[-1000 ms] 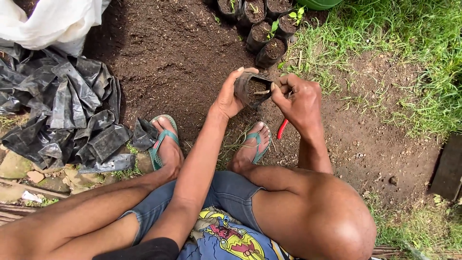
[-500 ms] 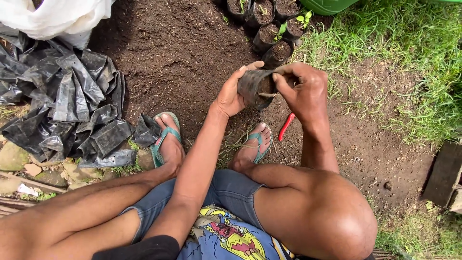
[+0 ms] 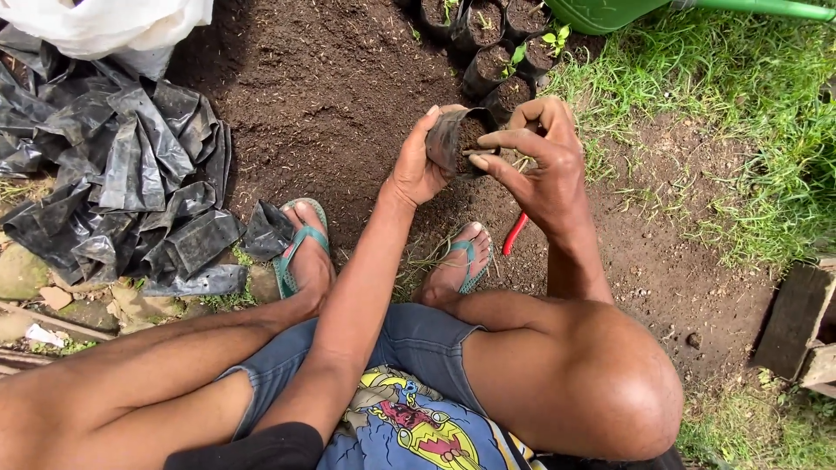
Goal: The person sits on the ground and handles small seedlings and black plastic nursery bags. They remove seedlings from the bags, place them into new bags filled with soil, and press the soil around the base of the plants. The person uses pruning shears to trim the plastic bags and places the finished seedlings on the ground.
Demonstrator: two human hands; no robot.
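My left hand (image 3: pixel 414 165) grips a small black plastic nursery bag (image 3: pixel 452 139) filled with dark soil, held above the ground between my feet. My right hand (image 3: pixel 537 161) is at the bag's open mouth, its thumb and index finger pinched on a thin pale stem or cutting lying across the soil. The other fingers of my right hand are curled above the bag's rim. A red-handled tool (image 3: pixel 514 233) lies on the soil just under my right wrist, mostly hidden by it.
Several filled black nursery bags (image 3: pixel 494 61), some with small green seedlings, stand at the top centre. A heap of empty black plastic bags (image 3: pixel 131 191) lies at left under a white sack (image 3: pixel 104 22). A green watering can (image 3: pixel 610 10) and grass at right; wooden planks (image 3: pixel 797 318).
Both hands have lifted the bag up and slightly away from me. My right hand's fingers have shifted from gripping the rim to pinching at the soil surface.
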